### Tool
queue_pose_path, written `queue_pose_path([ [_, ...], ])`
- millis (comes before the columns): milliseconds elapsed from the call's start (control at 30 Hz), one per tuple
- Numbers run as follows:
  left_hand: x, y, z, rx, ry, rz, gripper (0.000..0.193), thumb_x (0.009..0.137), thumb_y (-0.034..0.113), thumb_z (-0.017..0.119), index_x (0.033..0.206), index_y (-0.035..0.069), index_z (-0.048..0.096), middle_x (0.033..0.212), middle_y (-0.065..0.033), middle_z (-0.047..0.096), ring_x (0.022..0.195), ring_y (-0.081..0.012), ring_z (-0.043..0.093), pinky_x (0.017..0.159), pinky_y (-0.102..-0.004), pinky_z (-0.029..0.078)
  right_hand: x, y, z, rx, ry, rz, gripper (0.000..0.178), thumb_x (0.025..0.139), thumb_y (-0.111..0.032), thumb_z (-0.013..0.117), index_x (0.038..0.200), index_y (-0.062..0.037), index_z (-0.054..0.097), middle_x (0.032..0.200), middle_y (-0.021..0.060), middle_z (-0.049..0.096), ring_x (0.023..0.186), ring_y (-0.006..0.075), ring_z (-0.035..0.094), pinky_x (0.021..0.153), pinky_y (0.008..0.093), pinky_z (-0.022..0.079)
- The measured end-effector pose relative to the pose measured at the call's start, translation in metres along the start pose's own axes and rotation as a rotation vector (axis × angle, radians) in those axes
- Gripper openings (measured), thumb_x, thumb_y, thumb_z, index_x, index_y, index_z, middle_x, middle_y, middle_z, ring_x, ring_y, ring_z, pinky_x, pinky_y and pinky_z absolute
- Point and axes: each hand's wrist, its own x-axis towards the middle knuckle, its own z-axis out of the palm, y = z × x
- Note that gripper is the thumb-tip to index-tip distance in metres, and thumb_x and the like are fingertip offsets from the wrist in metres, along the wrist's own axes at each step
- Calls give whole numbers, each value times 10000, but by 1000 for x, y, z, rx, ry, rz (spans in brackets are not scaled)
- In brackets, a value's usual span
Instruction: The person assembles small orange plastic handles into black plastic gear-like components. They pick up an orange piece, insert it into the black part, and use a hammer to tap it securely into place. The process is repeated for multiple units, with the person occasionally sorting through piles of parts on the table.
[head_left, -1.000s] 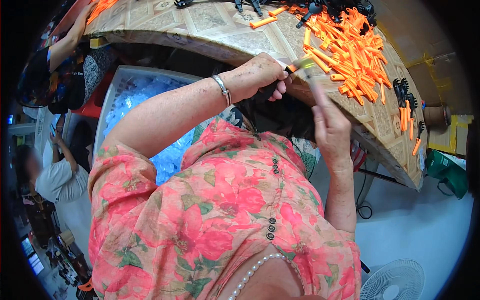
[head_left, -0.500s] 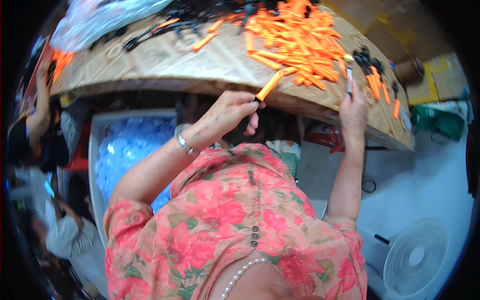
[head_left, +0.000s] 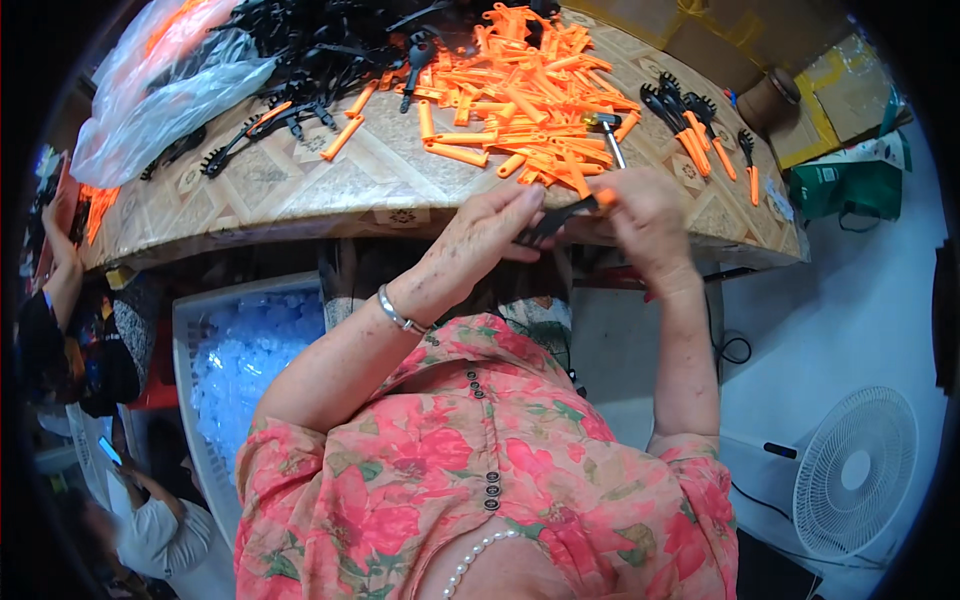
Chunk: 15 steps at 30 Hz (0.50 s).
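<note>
My left hand [head_left: 480, 235] is closed in a pinch on a black kitchen utensil [head_left: 560, 218], which slants up toward my right hand. An orange tip [head_left: 606, 198] shows at its far end, beside my right fingers. My right hand [head_left: 650, 225] is closed and slightly blurred; the steel shaft of a small hammer [head_left: 616, 150] runs into it, head pointing away from me. Whether my right fingers also grip the orange tip is hard to see. Just beyond both hands lies a heap of orange plastic handles [head_left: 530, 95] on the patterned table [head_left: 400, 190].
Black utensil heads [head_left: 320, 50] pile up at the far left beside a clear plastic bag [head_left: 160, 90]. Several orange-handled black utensils [head_left: 690, 125] lie at the right. Below the table stand a crate of bluish pieces [head_left: 180, 330] and a white fan [head_left: 855, 470]. Another person's arm [head_left: 62, 255] is at far left.
My right hand has come left with the hammer and meets my left hand. The utensil in my left hand has turned, its orange part now toward the right. My view has shifted.
</note>
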Motion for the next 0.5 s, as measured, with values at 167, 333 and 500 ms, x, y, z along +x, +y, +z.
queue_pose_path([
  [167,0,-4,-8,-71,80,32,501,992,394,416,1268,-21,470,1035,-112,634,918,-156,626,801,-278,524,-2,123,-27,-116,224,598,218,859,-175,585,1040,-73,651,870,144,669,860,310,635,752,406,494],
  [333,-2,-16,-12,-111,90,-23,403,990,325,450,1191,-18,514,990,-104,641,862,-151,638,760,-257,532,22,124,-21,-456,510,168,302,844,-263,634,1078,-73,651,894,126,672,829,306,640,791,393,491],
  [500,-5,-24,-17,-135,105,-47,369,978,286,490,1172,-25,531,981,-105,647,856,-146,640,759,-248,531,28,4,14,-69,-185,363,331,786,-328,702,1023,-99,672,769,74,654,747,254,633,712,375,488],
])
